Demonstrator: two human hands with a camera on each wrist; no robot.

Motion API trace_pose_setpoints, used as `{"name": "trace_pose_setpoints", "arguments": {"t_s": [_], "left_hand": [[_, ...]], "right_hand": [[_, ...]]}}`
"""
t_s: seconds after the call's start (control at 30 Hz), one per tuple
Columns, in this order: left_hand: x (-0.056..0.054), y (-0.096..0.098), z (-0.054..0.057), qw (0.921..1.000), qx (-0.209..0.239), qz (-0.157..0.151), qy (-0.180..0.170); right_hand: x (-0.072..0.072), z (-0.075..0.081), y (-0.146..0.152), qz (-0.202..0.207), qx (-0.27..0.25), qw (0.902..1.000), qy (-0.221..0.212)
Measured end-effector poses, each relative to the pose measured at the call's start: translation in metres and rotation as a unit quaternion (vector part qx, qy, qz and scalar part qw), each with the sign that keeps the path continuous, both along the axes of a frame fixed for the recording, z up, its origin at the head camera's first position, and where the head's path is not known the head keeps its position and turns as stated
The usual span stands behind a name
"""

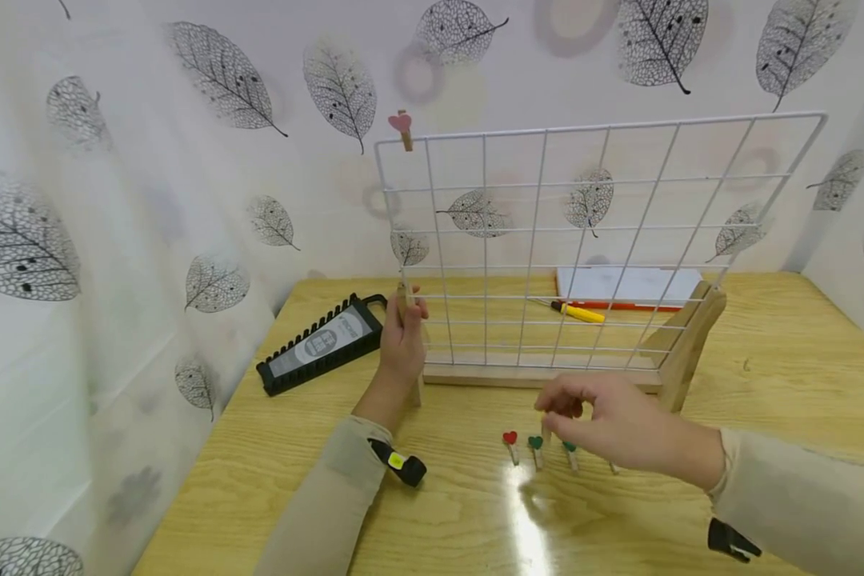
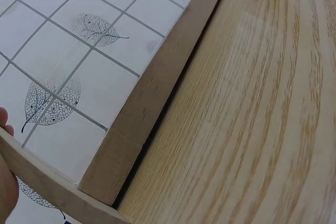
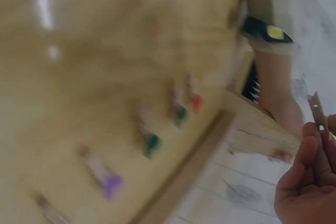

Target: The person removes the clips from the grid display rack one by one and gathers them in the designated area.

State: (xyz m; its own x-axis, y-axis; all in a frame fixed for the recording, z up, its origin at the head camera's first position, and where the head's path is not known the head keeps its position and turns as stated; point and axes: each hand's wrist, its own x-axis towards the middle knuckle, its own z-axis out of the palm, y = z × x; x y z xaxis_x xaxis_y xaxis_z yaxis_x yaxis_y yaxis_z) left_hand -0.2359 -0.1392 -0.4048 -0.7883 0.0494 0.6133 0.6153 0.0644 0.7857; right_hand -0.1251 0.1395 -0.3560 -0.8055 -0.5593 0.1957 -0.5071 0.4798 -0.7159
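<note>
My right hand [image 1: 615,420] pinches a small wooden clothespin [image 3: 316,109] between thumb and fingers, above the table in front of the rack. Below it lies a row of heart clothespins: a red one [image 1: 510,438], a green one [image 1: 536,442] and a second green one [image 1: 570,446]. A purple-topped clothespin [image 3: 109,183] shows in the right wrist view. My left hand [image 1: 403,340] grips the left wooden side of a rack with a white wire grid [image 1: 540,188]. A pink heart clothespin [image 1: 400,123] is clipped at the grid's top left corner.
A black wrench holder [image 1: 324,340] lies left of the rack. Behind the grid are a yellow-handled screwdriver [image 1: 582,312] and a white board [image 1: 630,286] with a red edge. The rack's wooden base bar [image 2: 157,85] runs along the table; a leaf-patterned curtain [image 1: 137,240] surrounds the table.
</note>
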Motion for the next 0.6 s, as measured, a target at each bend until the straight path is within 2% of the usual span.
{"name": "trace_pose_setpoints", "arguments": {"t_s": [0.13,0.23,0.33,0.6], "left_hand": [[0.000,0.000,0.001,1.0000,-0.001,0.003,-0.005],[0.000,0.000,0.002,0.9999,-0.004,0.005,-0.012],[0.000,0.000,0.001,0.9999,-0.005,0.004,-0.013],[-0.003,-0.001,-0.002,1.0000,-0.007,-0.002,0.000]], "right_hand": [[0.011,-0.035,0.002,0.050,0.005,0.9981,-0.036],[0.018,-0.052,0.002,0.061,0.013,0.9950,-0.078],[0.022,-0.063,0.000,0.054,0.015,0.9910,-0.121],[0.025,-0.077,-0.002,0.039,0.027,0.9849,-0.166]]}}
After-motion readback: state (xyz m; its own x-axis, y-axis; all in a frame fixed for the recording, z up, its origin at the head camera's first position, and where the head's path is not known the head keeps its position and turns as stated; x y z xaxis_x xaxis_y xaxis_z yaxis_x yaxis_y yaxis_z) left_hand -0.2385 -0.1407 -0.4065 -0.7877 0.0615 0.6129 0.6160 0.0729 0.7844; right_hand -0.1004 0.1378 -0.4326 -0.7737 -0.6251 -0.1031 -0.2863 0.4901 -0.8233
